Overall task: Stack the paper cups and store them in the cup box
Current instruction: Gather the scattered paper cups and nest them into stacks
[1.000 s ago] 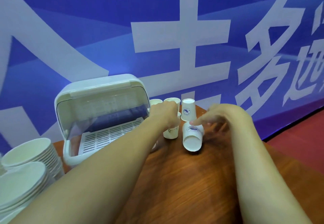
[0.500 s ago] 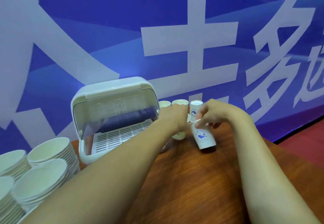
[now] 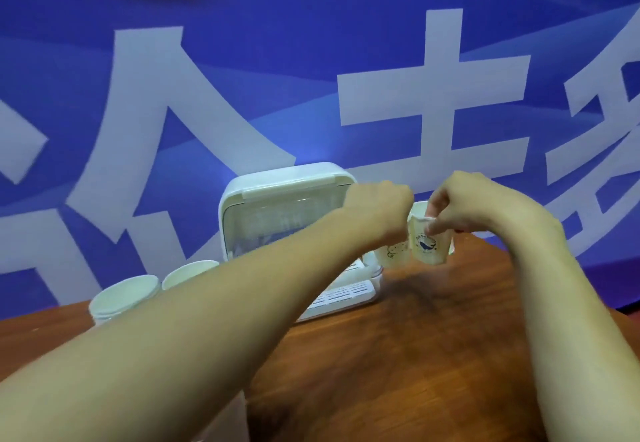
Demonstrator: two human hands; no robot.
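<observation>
Paper bowl stacks [image 3: 124, 294] stand at far left, the nearer one partly behind the left forearm [image 3: 207, 320]. The cup box [image 3: 287, 185], lid raised, is largely hidden by that arm. The left hand [image 3: 379, 213], its fingers curled and the grip itself out of sight, holds a faint-print paper cup [image 3: 393, 254]. Touching it, the whale-print paper cup [image 3: 429, 247] hangs above the desk [image 3: 415, 337] — right hand [image 3: 464, 209] fingers pinching its rim. Both prints are blurred.
</observation>
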